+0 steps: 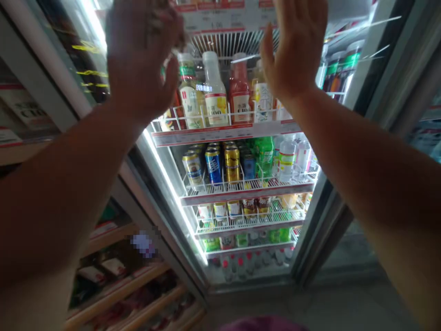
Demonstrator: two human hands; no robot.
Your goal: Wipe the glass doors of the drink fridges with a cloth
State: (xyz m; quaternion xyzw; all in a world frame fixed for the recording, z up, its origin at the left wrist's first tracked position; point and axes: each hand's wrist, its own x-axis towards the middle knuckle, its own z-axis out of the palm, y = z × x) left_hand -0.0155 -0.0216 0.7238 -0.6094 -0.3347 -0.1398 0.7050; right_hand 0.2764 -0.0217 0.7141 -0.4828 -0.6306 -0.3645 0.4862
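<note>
My left hand (143,59) is raised at the upper left, in front of the top shelf of a lit drinks fridge. Its fingers are blurred, and I cannot make out whether anything is in them. On the other side my right hand (292,55) reaches up with thumb apart and fingers stretched, the tips cut off by the top edge. Between the hands stand a bottle with a green-banded neck (189,96), a pale bottle with a white cap (215,92) and a red drink bottle (240,92). A bottle with a white label (263,99) is nearest my right hand.
Below, a wire shelf carries a blue can (213,166), a gold can (232,164), a green bottle (265,154) and clear bottles (287,161). Lower shelves hold more drinks. A metal door frame (317,239) stands at right; wooden-edged shelves (117,294) are at lower left.
</note>
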